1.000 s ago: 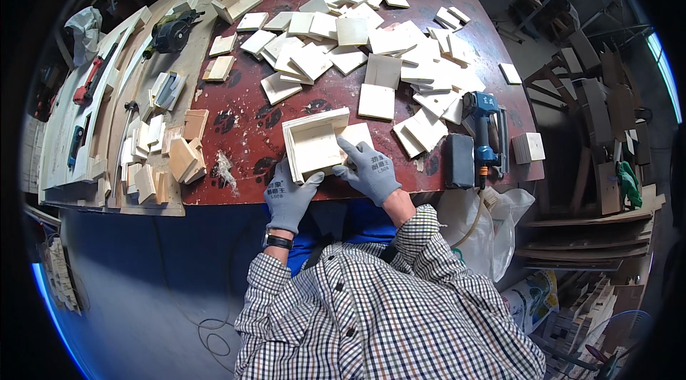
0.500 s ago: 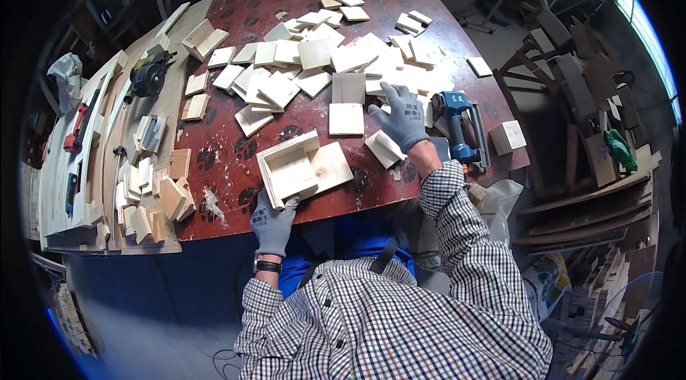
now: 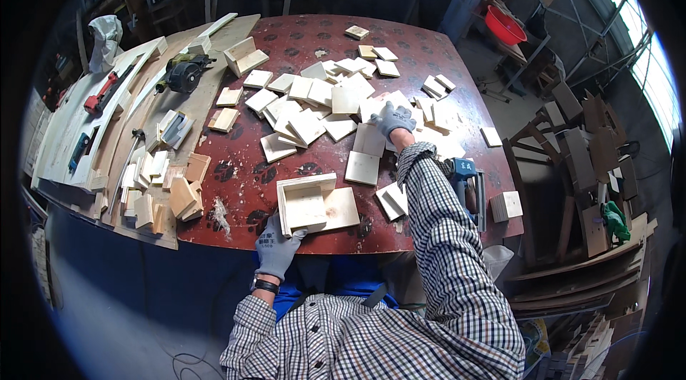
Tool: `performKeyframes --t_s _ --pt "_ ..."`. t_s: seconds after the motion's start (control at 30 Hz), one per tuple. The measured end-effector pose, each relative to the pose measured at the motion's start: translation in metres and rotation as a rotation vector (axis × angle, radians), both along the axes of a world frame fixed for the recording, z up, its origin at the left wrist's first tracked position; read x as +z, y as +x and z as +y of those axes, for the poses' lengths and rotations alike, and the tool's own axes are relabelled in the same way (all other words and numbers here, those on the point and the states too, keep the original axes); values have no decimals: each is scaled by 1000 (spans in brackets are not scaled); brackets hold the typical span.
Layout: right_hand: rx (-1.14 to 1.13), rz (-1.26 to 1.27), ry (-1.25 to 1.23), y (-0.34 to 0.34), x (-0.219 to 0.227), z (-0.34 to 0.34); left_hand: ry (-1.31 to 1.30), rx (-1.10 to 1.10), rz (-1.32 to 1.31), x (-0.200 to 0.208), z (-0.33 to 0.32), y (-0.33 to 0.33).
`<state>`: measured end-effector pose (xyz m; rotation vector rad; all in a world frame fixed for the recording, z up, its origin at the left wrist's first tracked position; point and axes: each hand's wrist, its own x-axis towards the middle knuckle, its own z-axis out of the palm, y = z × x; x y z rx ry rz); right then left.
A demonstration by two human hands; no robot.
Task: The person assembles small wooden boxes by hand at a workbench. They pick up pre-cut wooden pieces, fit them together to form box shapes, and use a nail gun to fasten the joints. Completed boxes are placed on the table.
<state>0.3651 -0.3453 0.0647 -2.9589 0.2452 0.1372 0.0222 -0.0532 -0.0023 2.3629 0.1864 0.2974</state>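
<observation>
My left hand [image 3: 277, 245], in a grey work glove, is closed on the near left corner of a small open wooden box [image 3: 306, 208] at the table's front edge. A flat board [image 3: 340, 208] extends from the box's right side. My right hand [image 3: 394, 119], gloved alike, reaches over the pile of pale wooden blocks [image 3: 345, 100] with its fingers apart, and I see nothing held in it. Just nearer than that hand lie two square boards [image 3: 362, 168] in a row. A blue nail gun [image 3: 464, 173] stands beside my right forearm, which partly hides it.
The dark red table [image 3: 321, 240] also bears a wood block [image 3: 506, 205] at its right edge. On the left board surface are a circular saw [image 3: 184, 74], a red tool [image 3: 100, 94], a hammer [image 3: 137, 135] and several wood offcuts [image 3: 146, 208]. Stacked planks [image 3: 586, 273] stand at right.
My right hand has moved farther out over the pile, its forearm now extending past the nail gun. My left hand keeps its grip on the box. The view has tilted up.
</observation>
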Motion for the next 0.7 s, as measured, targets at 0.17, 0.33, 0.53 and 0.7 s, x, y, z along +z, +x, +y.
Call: performKeyframes --t_s 0.17,0.33,0.53,0.7 --pt "25 -284 46 -10 5 7 -42 -8 22 -5 3 -1" --pt "348 -562 273 -30 1 -2 4 -33 5 -7 2 1" --pt "694 -824 -116 -93 0 -14 8 -30 -26 -10 0 3" --pt "898 -465 -193 -152 -23 -22 2 -54 -40 -14 4 2"
